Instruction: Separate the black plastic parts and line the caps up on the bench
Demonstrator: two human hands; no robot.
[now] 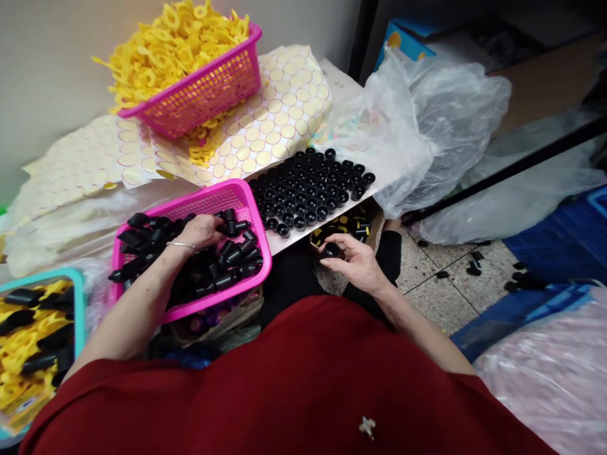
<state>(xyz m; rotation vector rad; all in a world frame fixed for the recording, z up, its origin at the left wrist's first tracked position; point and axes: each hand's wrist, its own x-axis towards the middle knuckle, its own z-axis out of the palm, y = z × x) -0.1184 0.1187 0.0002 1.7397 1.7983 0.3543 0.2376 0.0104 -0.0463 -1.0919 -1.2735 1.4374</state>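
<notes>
Looking down past our red shirt point(284, 379), we saw both our bare hands at work. Our right hand point(358, 260), just off the edge of a white board point(284, 244), grasped a small round black cap point(331, 250) between thumb and curled fingers. Below the board, an open carton point(378, 229) held black and yellow pieces, perhaps those already done. Our left hand point(203, 231), a bracelet point(181, 244) at its wrist, reached into a pink basket point(218, 302); its fingertips touched black parts point(190, 268), but we could not tell whether they gripped one. We judged that much was left: smooth tubular parts, some pointed, well filled the basket, and dozens of glossy, cup-shaped caps point(308, 189) stood close together on the board. At our left, a teal basket point(79, 309) mixed yellow and black pieces. Farther off lay paper sheets point(289, 95) printed with pale yellow circles, and a lattice-sided pink tub point(213, 82) heaped with flat yellow plastic loops point(175, 50). Beyond the board's right end sagged thin, crinkled, see-through bags point(408, 120).
</notes>
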